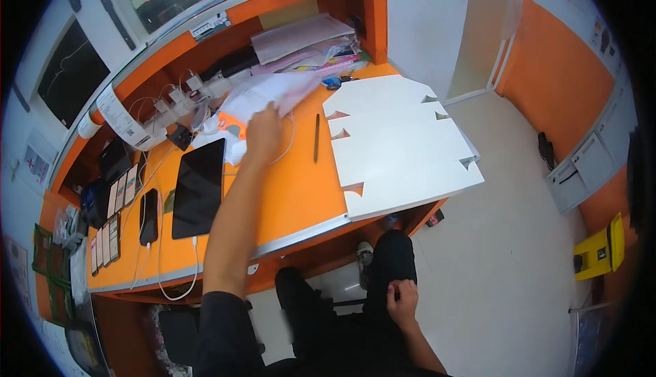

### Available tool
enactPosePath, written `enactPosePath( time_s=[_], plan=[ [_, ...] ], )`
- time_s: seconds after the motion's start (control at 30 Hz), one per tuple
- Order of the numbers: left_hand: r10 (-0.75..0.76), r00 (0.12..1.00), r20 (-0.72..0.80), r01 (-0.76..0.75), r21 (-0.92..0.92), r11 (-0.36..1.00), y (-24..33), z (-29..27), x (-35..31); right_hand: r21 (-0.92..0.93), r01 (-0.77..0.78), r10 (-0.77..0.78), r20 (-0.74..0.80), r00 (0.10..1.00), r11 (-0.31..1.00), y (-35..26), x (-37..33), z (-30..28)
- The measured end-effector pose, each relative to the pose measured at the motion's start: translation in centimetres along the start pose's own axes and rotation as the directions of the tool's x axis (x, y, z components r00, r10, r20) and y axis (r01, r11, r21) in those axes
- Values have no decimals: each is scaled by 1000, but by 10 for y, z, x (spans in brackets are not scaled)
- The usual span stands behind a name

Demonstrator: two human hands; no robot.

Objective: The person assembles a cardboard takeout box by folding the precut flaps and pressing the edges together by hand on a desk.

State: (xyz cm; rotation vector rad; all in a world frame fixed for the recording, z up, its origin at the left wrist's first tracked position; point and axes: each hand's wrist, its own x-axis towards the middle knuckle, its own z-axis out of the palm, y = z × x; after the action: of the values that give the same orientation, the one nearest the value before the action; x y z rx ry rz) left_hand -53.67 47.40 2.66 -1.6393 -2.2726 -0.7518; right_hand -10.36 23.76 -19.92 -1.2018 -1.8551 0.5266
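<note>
My left hand (265, 131) reaches over the orange desk (294, 203), its fingers closed at the near edge of a translucent plastic sleeve (266, 93) with pale sheets in it. The sleeve is smeared by motion. Beneath and beside it lie crumpled white paper and an orange cut-out piece (232, 126). My right hand (402, 300) rests on my right knee, fingers curled in with nothing visible in them. A white board (403, 145) with notched corner slots lies right of a dark pen (316, 138). Left of my forearm is a black tablet (198, 189), plugged into a white cable.
Several phones (106, 244) line the desk's left side, near a black phone-like device (148, 216) on a cable. White charger plugs (179, 104) and tangled cables sit behind. A shelf holds stacked packets (301, 39). The white board overhangs the desk's front edge. A yellow bin (600, 248) stands far right.
</note>
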Motion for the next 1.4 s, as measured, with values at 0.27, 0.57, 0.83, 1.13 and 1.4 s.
enactPosePath(
  time_s=[0.27, 0.57, 0.83, 1.13, 1.4],
  plan=[
    [-77, 843, -533, -47, -216, 975, 30, -47, 108, -152, 38, -10, 180, 984, 988, 12, 16, 27],
    [345, 849, -400, -398, -56, 916, 120, -13, 85, -64, 68, -55, 190, 980, 996, 22, 43, 40],
    [-323, 925, 202, 248, -963, 107, 45, -126, 51, -51, 29, -24, 98, 995, 998, 35, 56, 42],
    [-552, 769, 322, 317, -942, -108, 18, -70, 104, -95, 5, 7, 129, 992, 995, 42, 47, 49],
    [-501, 819, 279, 151, -947, -282, 39, 18, 276, -208, -83, 135, 251, 959, 975, 43, 46, 45]
  ],
)
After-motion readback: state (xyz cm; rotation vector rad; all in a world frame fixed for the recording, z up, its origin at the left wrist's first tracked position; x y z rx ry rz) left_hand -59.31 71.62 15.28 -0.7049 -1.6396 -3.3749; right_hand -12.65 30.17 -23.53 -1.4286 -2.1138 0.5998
